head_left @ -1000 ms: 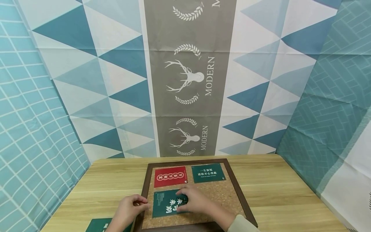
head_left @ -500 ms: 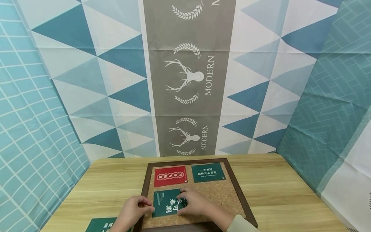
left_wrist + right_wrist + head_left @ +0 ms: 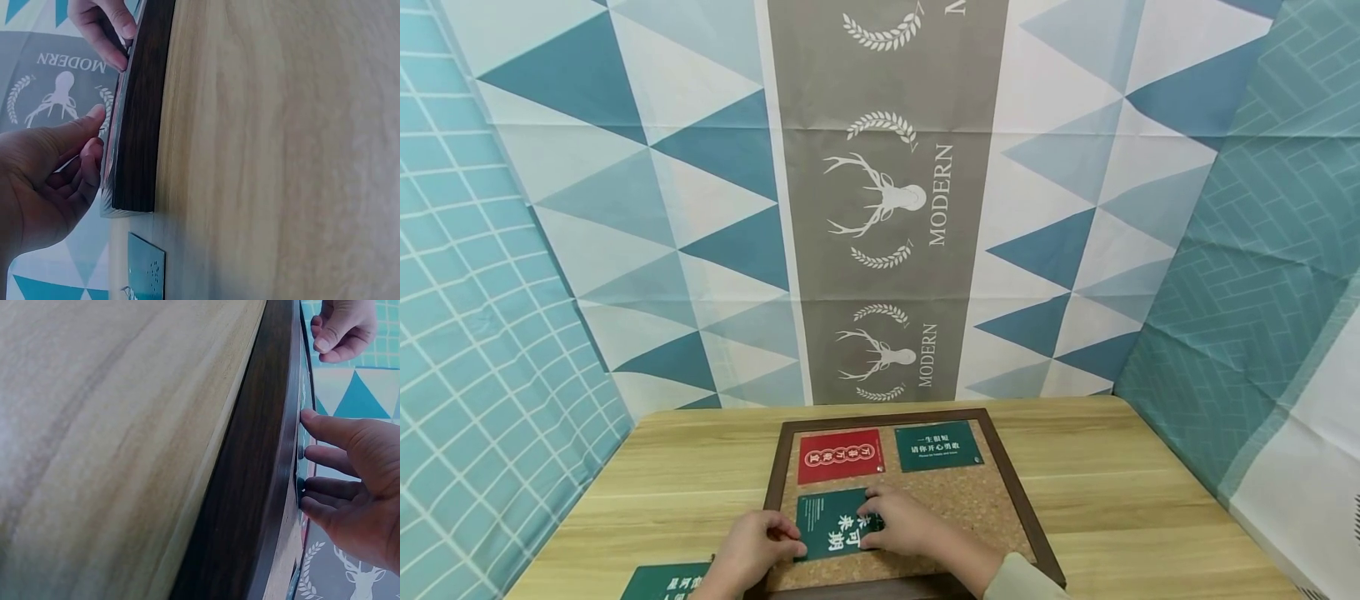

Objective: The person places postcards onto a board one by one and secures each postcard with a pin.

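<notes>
A green card (image 3: 829, 527) with white characters lies on the cork board (image 3: 958, 521) at its near left. My right hand (image 3: 904, 521) rests spread fingertips on the card's right part, as the right wrist view also shows. At the card's near left corner, my left hand (image 3: 754, 546) brings thumb and index finger together. In the left wrist view, a tiny thin pin (image 3: 102, 129) pokes out between those fingertips; its head is hidden. Farther back on the board are a red card (image 3: 841, 457) and a second green card (image 3: 938, 447), both flat, with small pins at corners.
A dark brown wooden frame (image 3: 1013, 487) borders the board. Another green card (image 3: 658, 581) lies on the wooden table (image 3: 1120, 483) left of the frame, partly behind my left arm. Patterned cloth (image 3: 880, 250) hangs behind the table and at both sides.
My left hand has moved right, from the frame's left edge onto the green card's near left corner. My right hand stays on the card with hardly any shift.
</notes>
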`<state>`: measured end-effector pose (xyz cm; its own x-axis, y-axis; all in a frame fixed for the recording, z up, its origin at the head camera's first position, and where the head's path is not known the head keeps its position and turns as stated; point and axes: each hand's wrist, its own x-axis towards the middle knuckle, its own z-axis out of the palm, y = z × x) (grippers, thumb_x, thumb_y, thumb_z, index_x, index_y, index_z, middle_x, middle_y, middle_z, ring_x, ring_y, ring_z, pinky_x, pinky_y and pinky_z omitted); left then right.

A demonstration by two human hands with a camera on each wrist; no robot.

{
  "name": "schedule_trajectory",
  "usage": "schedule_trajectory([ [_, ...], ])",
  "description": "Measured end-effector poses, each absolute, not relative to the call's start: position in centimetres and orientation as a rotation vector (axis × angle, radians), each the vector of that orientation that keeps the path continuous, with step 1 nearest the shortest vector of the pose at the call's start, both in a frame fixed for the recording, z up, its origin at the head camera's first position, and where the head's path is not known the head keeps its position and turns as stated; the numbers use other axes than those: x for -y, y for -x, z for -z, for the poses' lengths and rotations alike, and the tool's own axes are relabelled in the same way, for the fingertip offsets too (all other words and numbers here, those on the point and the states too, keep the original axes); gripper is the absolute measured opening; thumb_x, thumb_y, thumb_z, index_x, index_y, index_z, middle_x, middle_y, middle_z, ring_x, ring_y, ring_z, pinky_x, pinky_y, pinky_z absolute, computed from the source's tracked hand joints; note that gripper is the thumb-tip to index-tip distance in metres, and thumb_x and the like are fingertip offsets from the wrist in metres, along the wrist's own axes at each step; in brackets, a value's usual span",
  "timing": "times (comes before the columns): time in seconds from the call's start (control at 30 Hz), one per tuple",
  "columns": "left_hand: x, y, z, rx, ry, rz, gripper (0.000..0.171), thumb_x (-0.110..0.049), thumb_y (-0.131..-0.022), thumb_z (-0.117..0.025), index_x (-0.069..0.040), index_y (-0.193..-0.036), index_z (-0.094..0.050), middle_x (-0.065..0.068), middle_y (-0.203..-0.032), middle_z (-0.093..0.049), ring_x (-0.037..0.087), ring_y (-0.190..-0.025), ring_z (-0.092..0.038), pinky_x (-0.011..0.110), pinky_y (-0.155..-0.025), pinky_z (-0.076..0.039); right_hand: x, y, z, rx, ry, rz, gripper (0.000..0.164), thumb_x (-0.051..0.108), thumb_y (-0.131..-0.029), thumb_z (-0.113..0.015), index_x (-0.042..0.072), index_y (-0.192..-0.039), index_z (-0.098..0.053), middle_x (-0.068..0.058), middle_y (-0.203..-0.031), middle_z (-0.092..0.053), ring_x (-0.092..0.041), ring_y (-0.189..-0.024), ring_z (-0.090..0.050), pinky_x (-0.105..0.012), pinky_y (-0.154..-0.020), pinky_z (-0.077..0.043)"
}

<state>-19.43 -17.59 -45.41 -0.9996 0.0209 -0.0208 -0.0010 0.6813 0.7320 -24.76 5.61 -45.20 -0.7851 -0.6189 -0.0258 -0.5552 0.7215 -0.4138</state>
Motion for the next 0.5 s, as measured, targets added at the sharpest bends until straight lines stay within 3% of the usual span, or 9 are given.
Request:
schedule_trajectory([
  [0.5, 17.55, 19.7, 45.6, -2.83, -0.102, -1.166, 0.014, -0.017, -0.068, -0.081, -0.009, -0.07, -0.069, -0.003, -0.068, -0.062, 0.012, -0.066, -0.051, 0.026, -0.058, -0.044, -5.55, 24.62, 45.0, -2.756, 0.921, 0.595, 0.037, 0.033, -0.079, -0.073, 0.016, -0.112, -0.068, -0.004, -0.131, -0.055, -0.02, -0.122, -0.051, -0.033, -0.099, -0.045],
])
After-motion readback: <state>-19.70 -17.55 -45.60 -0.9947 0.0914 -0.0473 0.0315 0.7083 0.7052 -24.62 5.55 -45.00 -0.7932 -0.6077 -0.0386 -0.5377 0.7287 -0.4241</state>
